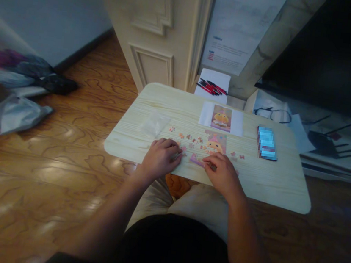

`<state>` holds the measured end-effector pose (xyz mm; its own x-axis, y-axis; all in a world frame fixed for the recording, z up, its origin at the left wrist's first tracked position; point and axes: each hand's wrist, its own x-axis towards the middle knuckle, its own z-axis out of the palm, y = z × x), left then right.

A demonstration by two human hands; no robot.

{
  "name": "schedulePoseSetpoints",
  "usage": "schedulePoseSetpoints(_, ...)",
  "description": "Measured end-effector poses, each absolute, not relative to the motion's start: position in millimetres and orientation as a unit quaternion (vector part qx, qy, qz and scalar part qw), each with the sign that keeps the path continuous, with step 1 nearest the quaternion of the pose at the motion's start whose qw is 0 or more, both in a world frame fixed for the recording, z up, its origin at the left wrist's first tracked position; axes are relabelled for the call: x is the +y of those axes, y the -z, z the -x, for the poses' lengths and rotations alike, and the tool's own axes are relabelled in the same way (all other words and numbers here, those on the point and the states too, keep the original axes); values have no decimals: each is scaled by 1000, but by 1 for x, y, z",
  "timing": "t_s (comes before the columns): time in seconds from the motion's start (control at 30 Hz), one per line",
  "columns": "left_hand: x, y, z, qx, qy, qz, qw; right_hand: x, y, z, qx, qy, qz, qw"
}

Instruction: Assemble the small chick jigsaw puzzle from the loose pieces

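Observation:
Several loose jigsaw puzzle pieces (189, 137) lie spread on the small pale wooden table. Right of them is a partly joined jigsaw puzzle (217, 141) with a yellow face and pink surround. My left hand (162, 156) rests at the table's near side, its curled fingers closed on a small pinkish puzzle piece. My right hand (222, 170) pinches at the right end of a joined purple-pink strip of pieces (196, 159), below the joined part. The fingertips hide what exactly is between them. A printed reference picture (222, 118) on white paper lies just beyond the puzzle.
A clear plastic bag (154, 124) lies on the table's left, and a phone (266, 142) on its right. Behind the table (130, 138), red and black pens (212, 87) rest on white paper, with glasses (273, 114) farther right. Bags (24, 115) lie on the left floor.

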<state>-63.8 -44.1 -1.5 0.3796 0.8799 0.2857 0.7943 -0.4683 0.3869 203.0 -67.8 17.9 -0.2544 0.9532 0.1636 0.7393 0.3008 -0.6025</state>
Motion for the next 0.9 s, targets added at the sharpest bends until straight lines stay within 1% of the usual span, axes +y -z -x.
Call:
schedulePoseSetpoints(0.17,-37,2,48,515,-228,-823,74,-75,-17,-218,-767,-192,569,225)
schedulePoseSetpoints(0.3,-37,3,35,504,-254,-823,69,-78,-15,-226,-775,-190,562,216)
schedulePoseSetpoints(0.4,-45,5,27,418,-272,-861,104,-78,-14,-232,-771,-188,563,230)
schedulePoseSetpoints(0.47,-51,7,22,346,-266,-891,126,-77,-12,-238,-765,-183,566,246)
schedulePoseSetpoints(0.53,-55,9,18,308,-255,-907,131,-75,-10,-245,-762,-178,568,253)
schedulePoseSetpoints(0.67,-58,7,11,310,-237,-912,130,-74,-5,-257,-763,-171,572,247)
schedulePoseSetpoints(0.9,-56,3,5,325,-224,-909,136,-76,-2,-284,-725,-147,618,265)
